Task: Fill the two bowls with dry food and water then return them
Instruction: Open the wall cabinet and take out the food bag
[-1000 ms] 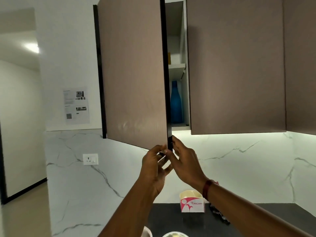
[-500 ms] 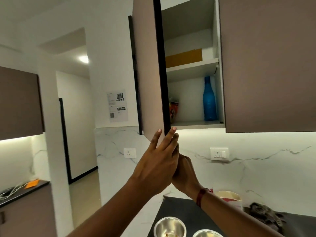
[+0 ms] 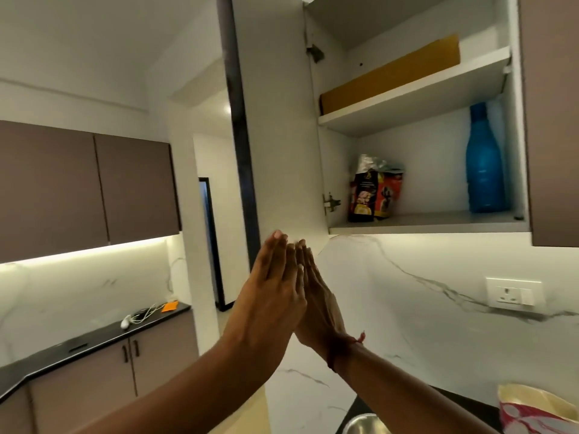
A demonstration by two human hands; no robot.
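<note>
The upper cabinet door [image 3: 279, 120] stands wide open. On the lower shelf a dry food bag [image 3: 374, 192] stands at the left and a blue water bottle [image 3: 484, 164] at the right. My left hand [image 3: 269, 296] and my right hand [image 3: 316, 302] are raised side by side below the door's bottom corner, fingers straight and pointing up, holding nothing. The left hand partly covers the right. The rim of one steel bowl [image 3: 363, 422] shows at the bottom edge on the dark counter; a second bowl is out of view.
A brown flat box [image 3: 391, 73] lies on the upper shelf. A tissue box [image 3: 539, 408] sits on the counter at the bottom right. A wall socket [image 3: 513, 292] is on the marble backsplash. Another counter with cables [image 3: 141, 317] runs at the left.
The cabinet door has swung from nearly closed to wide open, revealing the food bag. Both hands have come off the door's edge and now have straight fingers. My view has turned left.
</note>
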